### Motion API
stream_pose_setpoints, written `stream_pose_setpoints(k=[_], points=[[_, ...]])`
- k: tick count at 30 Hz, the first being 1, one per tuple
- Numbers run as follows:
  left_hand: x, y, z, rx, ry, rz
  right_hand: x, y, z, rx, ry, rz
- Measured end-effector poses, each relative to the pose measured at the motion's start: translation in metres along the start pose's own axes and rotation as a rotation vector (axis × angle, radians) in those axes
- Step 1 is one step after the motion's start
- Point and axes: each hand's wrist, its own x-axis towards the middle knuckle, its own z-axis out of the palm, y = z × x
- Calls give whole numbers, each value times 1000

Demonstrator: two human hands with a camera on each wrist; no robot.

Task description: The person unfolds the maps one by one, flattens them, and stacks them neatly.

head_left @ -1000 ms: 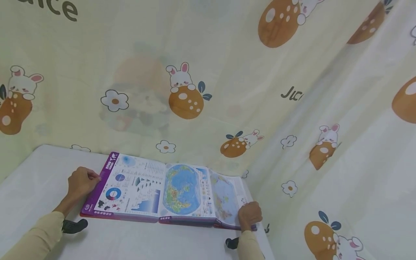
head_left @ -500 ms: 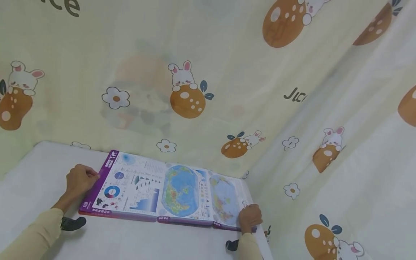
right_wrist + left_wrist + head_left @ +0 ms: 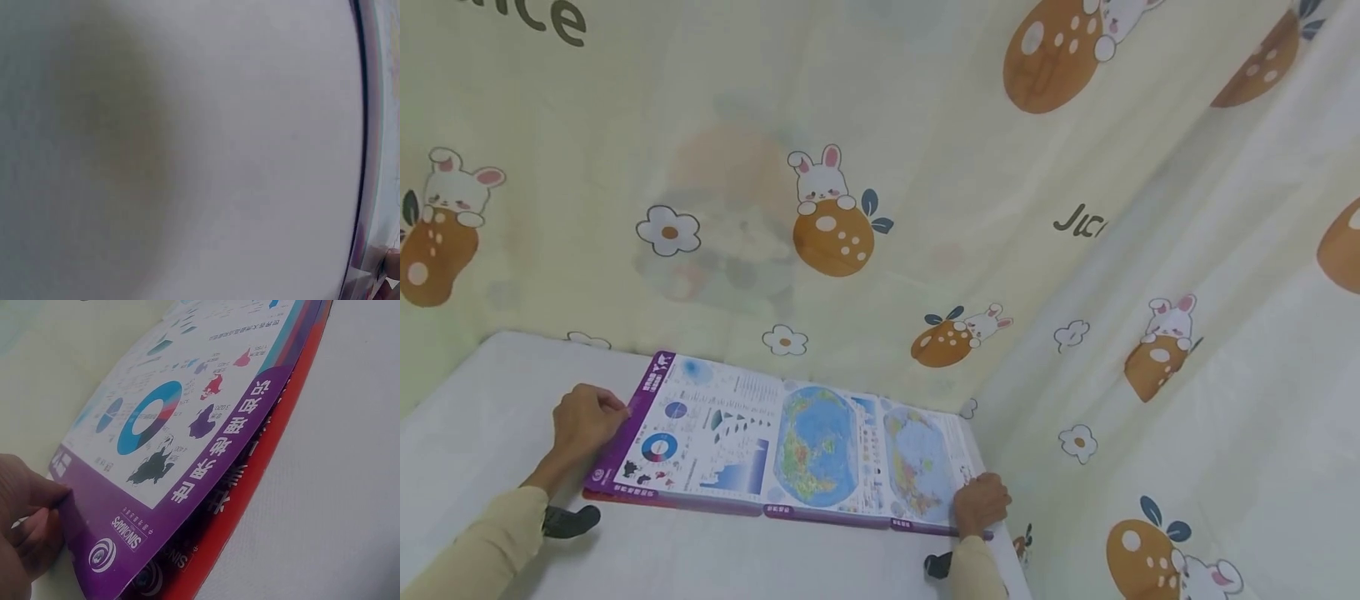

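A fold-out world map [image 3: 817, 446] with purple borders lies spread on the white table, showing charts on the left panel and oval maps on the others. My left hand [image 3: 587, 421] pinches its left edge between thumb and fingers. In the left wrist view, that hand [image 3: 25, 519] holds the purple corner, which stands lifted apart from a red-bordered layer [image 3: 250, 487] beneath. My right hand [image 3: 982, 504] is curled over the map's lower right end and grips the edge. Only its fingertips [image 3: 392, 265] show in the right wrist view, at the map's edge.
The white table [image 3: 700, 554] runs in front of the map. A curtain [image 3: 880, 167] printed with rabbits and flowers hangs right behind it and along the right side. Black curved pieces [image 3: 572, 522] stick out below both wrists.
The map's right panels lie slightly flatter, with the right hand a little farther right and lower. My left hand keeps its pinch in nearly the same place.
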Motion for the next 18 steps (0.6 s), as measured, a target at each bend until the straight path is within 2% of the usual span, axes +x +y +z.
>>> stream_pose_setpoints(k=[4, 10, 18], points=[[1, 2, 4, 10, 26, -17, 6, 4, -1, 28, -8, 6], [0, 0, 11, 13, 84, -88, 8, 3, -3, 33, -11, 6], [-8, -6, 11, 16, 71, -156, 4, 3, -5, 151, 51, 5]])
